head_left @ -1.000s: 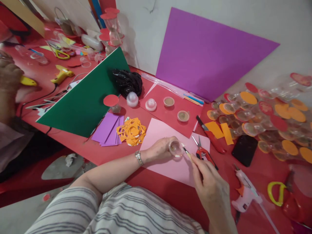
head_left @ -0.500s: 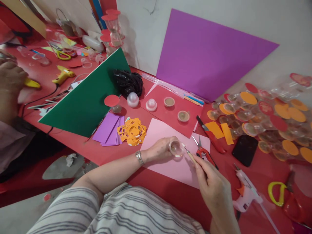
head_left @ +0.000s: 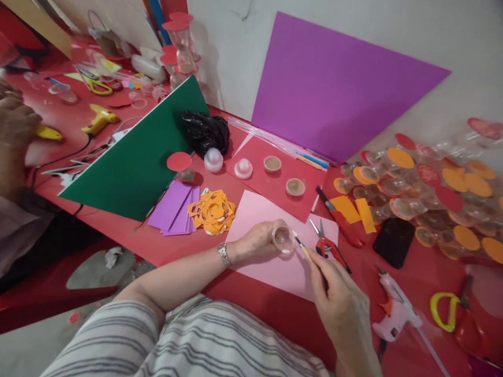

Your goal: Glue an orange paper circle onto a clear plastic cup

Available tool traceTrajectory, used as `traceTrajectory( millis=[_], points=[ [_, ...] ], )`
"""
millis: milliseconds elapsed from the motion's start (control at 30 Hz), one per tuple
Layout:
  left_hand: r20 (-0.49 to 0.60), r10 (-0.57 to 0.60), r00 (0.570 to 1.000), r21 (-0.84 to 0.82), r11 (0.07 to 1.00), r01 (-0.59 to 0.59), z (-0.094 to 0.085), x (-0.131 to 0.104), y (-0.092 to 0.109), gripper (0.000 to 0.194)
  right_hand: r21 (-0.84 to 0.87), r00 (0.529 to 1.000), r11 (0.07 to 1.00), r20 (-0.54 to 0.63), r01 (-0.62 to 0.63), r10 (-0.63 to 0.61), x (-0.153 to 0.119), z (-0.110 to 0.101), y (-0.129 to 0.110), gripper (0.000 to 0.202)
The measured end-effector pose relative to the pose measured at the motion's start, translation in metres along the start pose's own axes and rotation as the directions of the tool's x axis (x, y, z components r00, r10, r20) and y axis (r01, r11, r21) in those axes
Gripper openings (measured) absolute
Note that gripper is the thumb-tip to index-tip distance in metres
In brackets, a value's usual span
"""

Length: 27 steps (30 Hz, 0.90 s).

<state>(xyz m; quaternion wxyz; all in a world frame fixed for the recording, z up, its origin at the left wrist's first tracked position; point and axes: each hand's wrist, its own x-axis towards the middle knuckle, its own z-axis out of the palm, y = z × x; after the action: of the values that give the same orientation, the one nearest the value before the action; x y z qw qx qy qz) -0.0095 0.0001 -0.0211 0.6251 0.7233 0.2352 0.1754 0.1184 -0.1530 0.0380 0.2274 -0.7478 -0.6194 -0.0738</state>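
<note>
My left hand is closed around a small clear plastic cup, its open mouth turned toward me and white matter on its rim. In my right hand is a thin paintbrush with a pale handle. Its tip touches or nearly touches the right side of the cup's rim. Both hands are above a pale pink sheet. Beyond the sheet, two small cups with brown contents and a clear domed cup stand on red card.
Red-handled scissors, a cutter, a black phone and a white glue gun lie to the right, with many cup pieces behind. Purple cards, orange paper scraps and a green board are left. Another person's hand is far left.
My right hand and the brush have shifted slightly left, bringing the tip closer to the cup's rim. The cup stays in my left hand, nearly still.
</note>
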Motion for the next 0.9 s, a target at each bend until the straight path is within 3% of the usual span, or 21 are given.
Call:
traceTrajectory(
  millis=[300, 433, 633, 900],
  points=[
    [0.02, 0.03, 0.999, -0.019, 0.999, -0.029, -0.002, 0.002, 0.0, 0.017, -0.054, 0.999, 0.998, -0.02, -0.028, 0.027, -0.001, 0.005, -0.005, 0.035],
    [0.027, 0.031, 0.999, -0.007, 1.0, -0.031, -0.003, 0.002, 0.001, 0.017, 0.09, 0.997, 0.993, -0.004, -0.07, 0.071, -0.001, 0.008, 0.003, 0.037],
    [0.017, 0.026, 1.0, -0.013, 1.0, -0.026, -0.003, 0.0, 0.002, 0.015, 0.313, 0.959, 0.909, 0.153, -0.275, 0.237, -0.004, 0.006, 0.017, 0.04],
    [0.02, 0.031, 0.999, -0.052, 0.998, -0.03, -0.003, 0.001, 0.001, 0.017, 0.174, 0.997, 0.982, 0.029, -0.071, 0.067, -0.003, -0.001, 0.01, 0.036]
  ],
)
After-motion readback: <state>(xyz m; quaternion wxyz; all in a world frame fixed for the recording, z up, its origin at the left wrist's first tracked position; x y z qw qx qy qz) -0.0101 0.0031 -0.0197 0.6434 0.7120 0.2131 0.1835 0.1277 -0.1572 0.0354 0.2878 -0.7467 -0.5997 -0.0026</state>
